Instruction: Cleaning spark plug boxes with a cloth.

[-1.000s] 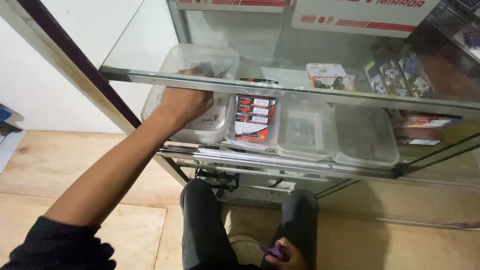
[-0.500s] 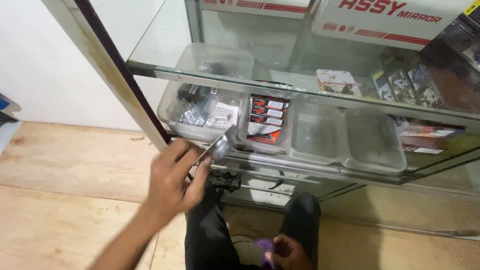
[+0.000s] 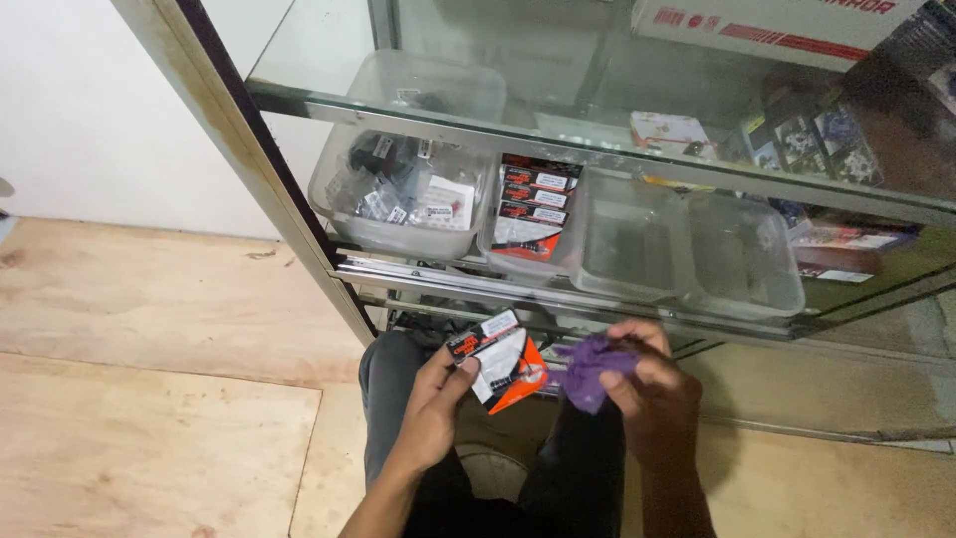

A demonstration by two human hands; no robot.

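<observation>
Down low, left hand [image 3: 430,410] pinching a small packet [image 3: 503,361] by its edge, just below the glass cabinet's bottom shelf [image 3: 558,289]. Right hand [image 3: 652,394] curled tight round a purple wad [image 3: 588,367], possibly cloth, touching the packet's side.

white wall [image 3: 90,110] | wooden floor [image 3: 149,399] | glass cabinet [image 3: 597,110], perhaps dim inside

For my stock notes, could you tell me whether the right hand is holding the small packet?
No, the left hand holds the packet; the right hand holds a purple cloth.

Glossy plastic packet [image 3: 503,361], purple cloth [image 3: 588,367]
</observation>
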